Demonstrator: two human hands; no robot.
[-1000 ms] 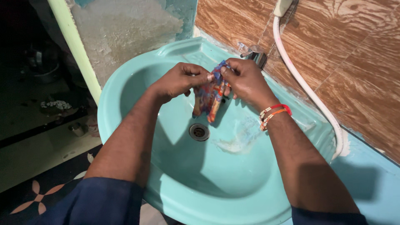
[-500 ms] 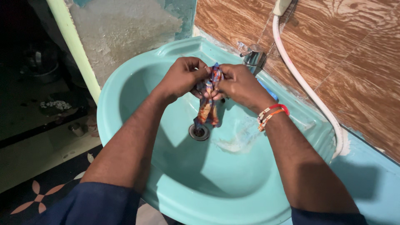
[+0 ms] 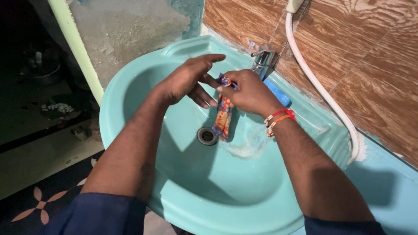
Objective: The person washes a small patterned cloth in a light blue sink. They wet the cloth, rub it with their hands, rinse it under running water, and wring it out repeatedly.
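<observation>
Hanging over the drain (image 3: 207, 136) of a turquoise sink (image 3: 130, 87), a colourful cloth (image 3: 223, 115), pinched at its top by the right hand (image 3: 248, 92); left hand (image 3: 185, 82) spread, fingers touching it; behind, chrome tap (image 3: 264, 57).

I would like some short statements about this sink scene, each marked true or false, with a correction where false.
1. The right hand pinches the patterned cloth. True.
2. The left hand grips the cloth too. False: its fingers are spread open beside it.
3. The cloth hangs down toward the drain. True.
4. The sink is white. False: it is turquoise.
5. A blue bar lies on the rim near the tap. True.
</observation>
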